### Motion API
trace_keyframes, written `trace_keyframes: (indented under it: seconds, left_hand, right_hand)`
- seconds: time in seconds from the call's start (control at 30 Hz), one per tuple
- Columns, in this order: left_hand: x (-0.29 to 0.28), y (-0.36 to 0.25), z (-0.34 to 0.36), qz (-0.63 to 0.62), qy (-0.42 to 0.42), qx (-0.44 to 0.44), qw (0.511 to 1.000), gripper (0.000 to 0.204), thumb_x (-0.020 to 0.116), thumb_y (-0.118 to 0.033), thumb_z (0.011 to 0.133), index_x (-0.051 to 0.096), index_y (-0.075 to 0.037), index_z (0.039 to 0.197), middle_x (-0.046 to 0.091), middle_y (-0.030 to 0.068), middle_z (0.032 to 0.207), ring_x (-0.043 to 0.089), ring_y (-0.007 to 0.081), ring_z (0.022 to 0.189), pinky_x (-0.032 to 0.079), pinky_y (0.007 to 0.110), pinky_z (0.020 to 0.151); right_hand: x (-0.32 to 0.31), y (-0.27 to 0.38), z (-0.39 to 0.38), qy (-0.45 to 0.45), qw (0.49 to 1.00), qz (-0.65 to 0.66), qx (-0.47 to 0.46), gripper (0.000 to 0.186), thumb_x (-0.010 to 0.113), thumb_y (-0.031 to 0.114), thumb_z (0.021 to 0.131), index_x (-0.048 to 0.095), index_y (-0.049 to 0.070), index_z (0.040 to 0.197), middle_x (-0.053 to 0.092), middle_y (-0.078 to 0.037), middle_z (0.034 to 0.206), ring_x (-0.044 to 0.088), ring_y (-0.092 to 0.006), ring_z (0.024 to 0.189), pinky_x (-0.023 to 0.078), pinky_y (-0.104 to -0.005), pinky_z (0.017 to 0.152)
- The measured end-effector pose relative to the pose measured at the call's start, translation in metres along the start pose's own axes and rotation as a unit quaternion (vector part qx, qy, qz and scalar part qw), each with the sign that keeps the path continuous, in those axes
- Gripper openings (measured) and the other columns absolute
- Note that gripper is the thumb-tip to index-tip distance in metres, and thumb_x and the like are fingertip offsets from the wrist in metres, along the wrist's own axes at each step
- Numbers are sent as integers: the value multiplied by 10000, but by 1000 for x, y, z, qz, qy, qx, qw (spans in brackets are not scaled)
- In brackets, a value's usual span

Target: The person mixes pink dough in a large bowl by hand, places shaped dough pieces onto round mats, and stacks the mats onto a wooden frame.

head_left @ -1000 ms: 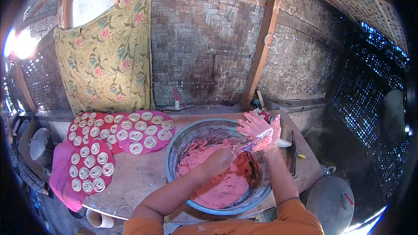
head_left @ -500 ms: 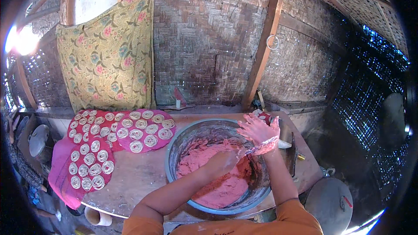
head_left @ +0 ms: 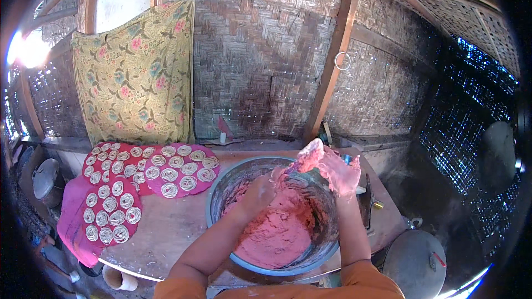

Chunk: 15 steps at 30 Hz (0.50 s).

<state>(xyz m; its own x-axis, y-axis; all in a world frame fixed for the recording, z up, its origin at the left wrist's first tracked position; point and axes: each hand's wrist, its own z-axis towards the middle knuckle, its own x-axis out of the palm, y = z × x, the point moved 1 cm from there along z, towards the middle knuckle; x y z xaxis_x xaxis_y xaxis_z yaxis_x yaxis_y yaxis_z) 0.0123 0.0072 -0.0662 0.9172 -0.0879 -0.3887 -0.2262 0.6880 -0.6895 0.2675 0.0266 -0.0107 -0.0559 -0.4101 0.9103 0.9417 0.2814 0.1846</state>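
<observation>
Apparent scraping step: left hand [head_left: 262,189] grips a coated utensil [head_left: 293,167], type unclear; right hand [head_left: 341,174], spread, grasps nothing visible. Next: scrape above the basin [head_left: 277,271].

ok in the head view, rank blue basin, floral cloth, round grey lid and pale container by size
Largest: blue basin and floral cloth, too alike to rank
Then: round grey lid
Smallest: pale container

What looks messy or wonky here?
The flowered cloth hangs wonky: its top edge slopes down to the left, leaving part of the bright pane bare. The right hand looks messy too, coated in pink like the paste in the basin, whose inner wall is smeared.
</observation>
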Motion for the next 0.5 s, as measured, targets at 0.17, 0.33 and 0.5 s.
trace_keyframes:
  seconds: [0.17,0.33,0.5]
  left_hand:
    - [20,-12,1,-132,-6,95,987,436,408,-295,965,438,11,1273,570,176,1182,583,292,1021,467,378,846]
    - [38,-5,-6,-33,81,78,993,420,367,-257,980,402,-12,1320,534,178,1240,562,291,1056,460,381,876]
    - [47,-14,-4,-55,146,-31,987,422,372,-271,955,444,-24,1290,563,218,1154,581,366,996,456,380,864]
  right_hand:
    - [29,-22,-4,58,997,22,49,1017,577,595,765,165,-106,1375,164,-321,1436,185,-475,1328,199,-583,1077]
    - [46,-39,-6,35,997,-31,54,977,453,652,803,176,-79,1390,108,-303,1459,95,-496,1340,157,-600,1082]
    - [43,-38,-6,13,996,67,53,955,398,638,831,115,-67,1410,41,-286,1478,17,-461,1367,117,-585,1099]
